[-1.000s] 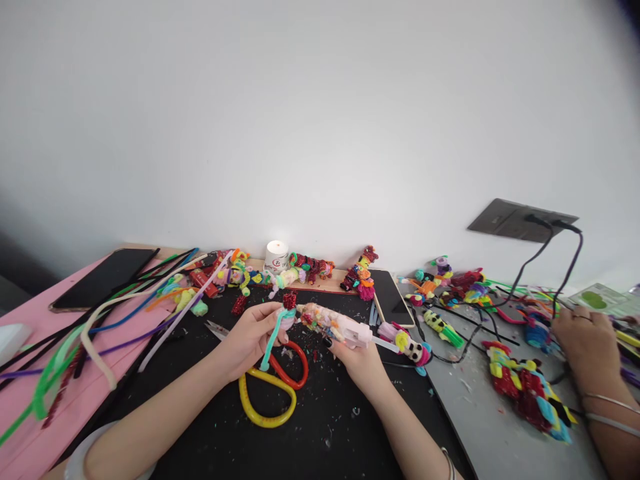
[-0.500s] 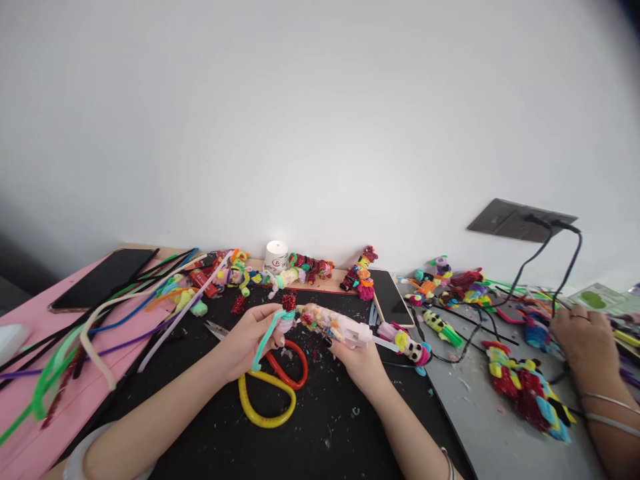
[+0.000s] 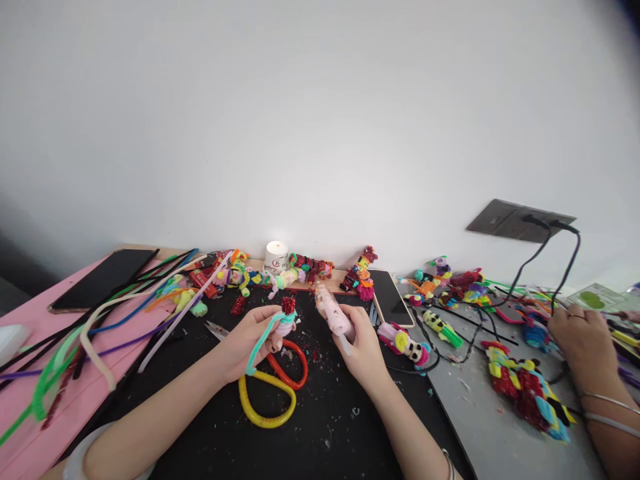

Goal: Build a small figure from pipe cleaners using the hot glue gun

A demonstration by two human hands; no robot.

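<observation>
Glue gun [image 3: 331,313]: swung away — nozzle far
Right hand [image 3: 362,348]: closed round it
Left hand [image 3: 253,340]: pinching pipe-cleaner piece [image 3: 287,319]

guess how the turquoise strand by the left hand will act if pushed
The turquoise strand probably bends easily: it is thin and curves down in front of the left hand. It likely keeps some shape, since its lower end makes a small hook. It looks light too: slim, fuzzy.

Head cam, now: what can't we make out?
All head view:
- pink glue gun: grip hidden by the right hand
- scissors: middle hidden by the left hand
- cup: print too small to read
- white object: cut off by the picture's left edge
</observation>
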